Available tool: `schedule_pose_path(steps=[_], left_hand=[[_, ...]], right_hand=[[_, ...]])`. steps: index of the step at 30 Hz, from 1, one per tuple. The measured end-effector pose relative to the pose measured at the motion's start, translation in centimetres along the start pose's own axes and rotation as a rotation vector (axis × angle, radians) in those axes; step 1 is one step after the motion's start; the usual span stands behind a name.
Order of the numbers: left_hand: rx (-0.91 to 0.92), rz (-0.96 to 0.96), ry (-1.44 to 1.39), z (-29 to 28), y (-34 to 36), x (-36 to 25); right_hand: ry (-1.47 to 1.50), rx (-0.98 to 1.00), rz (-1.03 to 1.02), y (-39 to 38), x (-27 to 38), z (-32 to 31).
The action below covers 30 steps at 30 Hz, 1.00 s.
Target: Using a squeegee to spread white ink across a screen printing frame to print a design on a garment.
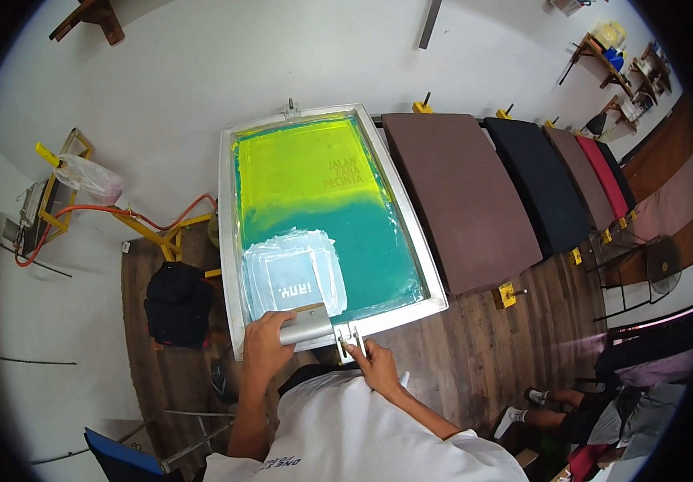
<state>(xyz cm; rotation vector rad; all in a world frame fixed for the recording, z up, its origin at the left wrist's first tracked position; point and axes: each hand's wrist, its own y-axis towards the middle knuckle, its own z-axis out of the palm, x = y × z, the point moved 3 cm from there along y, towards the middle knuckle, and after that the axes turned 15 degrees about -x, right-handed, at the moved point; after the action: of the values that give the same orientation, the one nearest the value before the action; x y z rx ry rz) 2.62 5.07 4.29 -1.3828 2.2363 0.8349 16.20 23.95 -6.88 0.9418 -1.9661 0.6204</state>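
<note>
A screen-printing frame point(228, 209) with a pale metal rim stretches away in front of me. Its mesh is yellow-green at the far half and teal nearer, with a pale patch of white ink point(330, 269) at the near left. My left hand point(262, 345) is closed around the end of a squeegee point(308, 324), whose blade edge rests over the near part of the patch. My right hand point(376, 366) pinches the small metal bracket point(348, 341) at the frame's near edge. Its fingertips are partly hidden there.
To the right stands a row of padded boards, the nearest a brown board point(459, 193) beside a black board point(535, 181). A black bag point(178, 305) lies on the wooden floor at left, near a red hose point(142, 214). Another person point(595, 418) sits at lower right.
</note>
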Motion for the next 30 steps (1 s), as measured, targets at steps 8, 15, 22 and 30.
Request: schedule_pose_path(steps=[8, 15, 22, 30], left_hand=[[0.012, -0.001, 0.002, -0.06, 0.02, -0.07], [0.018, 0.007, 0.017, -0.11, 0.13, 0.22], [0.019, 0.022, 0.002, -0.03, 0.28, 0.27], [0.032, 0.029, 0.009, -0.02, 0.32, 0.50]], right_hand=[[0.023, -0.001, 0.005, -0.11, -0.10, 0.09], [0.028, 0.004, 0.000, -0.12, -0.10, 0.17], [0.044, 0.002, 0.027, -0.15, -0.22, 0.16], [0.025, 0.013, 0.019, -0.14, -0.42, 0.44]])
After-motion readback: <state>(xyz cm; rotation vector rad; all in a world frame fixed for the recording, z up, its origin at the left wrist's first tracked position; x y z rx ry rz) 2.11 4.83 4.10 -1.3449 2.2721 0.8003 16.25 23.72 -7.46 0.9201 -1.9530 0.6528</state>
